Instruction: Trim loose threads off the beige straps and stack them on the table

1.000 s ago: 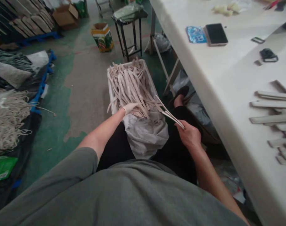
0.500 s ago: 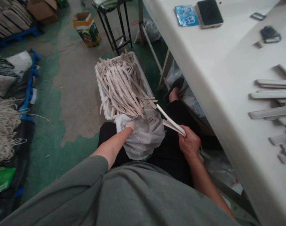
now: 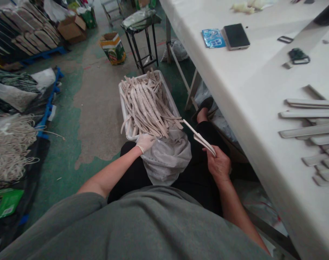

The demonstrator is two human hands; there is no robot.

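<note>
My left hand [image 3: 146, 143], in a pale thin glove, is closed on the upper left edge of a whitish plastic sack [image 3: 168, 159] lying across my lap. Its fingertips are partly hidden in the folds. My right hand [image 3: 219, 164] is bare and grips a pale, narrow strip [image 3: 198, 137], apparently doubled, that points up and left past the sack. Just beyond the sack, a white plastic bin [image 3: 123, 108] holds a heap of beige fabric-like strips [image 3: 146, 103], some hanging over its near edge.
On my right, the white table [image 3: 234, 90] bears a phone [image 3: 237, 36], a blue packet [image 3: 213, 38], a dark buckle [image 3: 299, 56] and several pale strips [image 3: 310, 130]. A black stool [image 3: 141, 39] and a printed carton [image 3: 112, 48] stand ahead. Cord bundles [image 3: 12, 144] lie left.
My left hand has come out from under the sack's edge and now shows on top at its left rim. The strip in my right hand has closed up slightly. The view has tilted upward.
</note>
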